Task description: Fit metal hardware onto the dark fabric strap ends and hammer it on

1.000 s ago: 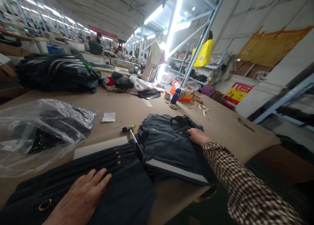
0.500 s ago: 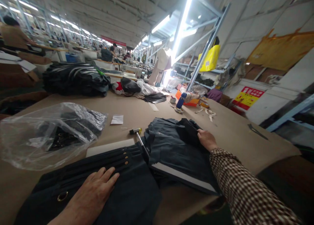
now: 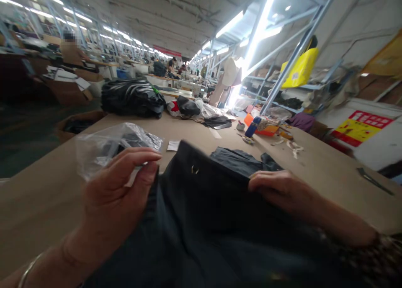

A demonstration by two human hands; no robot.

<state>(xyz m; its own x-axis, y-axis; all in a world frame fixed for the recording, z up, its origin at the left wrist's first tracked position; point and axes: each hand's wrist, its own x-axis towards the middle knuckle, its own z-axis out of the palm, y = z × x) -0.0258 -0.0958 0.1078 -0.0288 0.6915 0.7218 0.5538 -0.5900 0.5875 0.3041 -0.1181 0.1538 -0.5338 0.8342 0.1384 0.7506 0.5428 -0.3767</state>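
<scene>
A dark navy garment (image 3: 201, 212) is lifted in front of me above the brown table (image 3: 47, 196), filling the lower middle of the view. My left hand (image 3: 116, 196) pinches its left edge between thumb and fingers. My right hand (image 3: 279, 187) grips its top edge on the right, fingers curled over the cloth. A small metal fitting (image 3: 194, 169) shows near the top of the garment. Behind it more dark garments (image 3: 241, 160) lie on the table.
A clear plastic bag (image 3: 116, 147) of dark parts lies at the left. Beyond it are a white slip (image 3: 173, 145), a pile of black cloth (image 3: 133, 97), a blue bottle (image 3: 253, 127) and an orange tray (image 3: 266, 131). A person (image 3: 70, 49) works far left. Metal shelving (image 3: 295, 49) holds a yellow bag (image 3: 300, 68).
Both hands left the garments lying flat and have raised a dark garment up in front of the camera. The view has swung to the left.
</scene>
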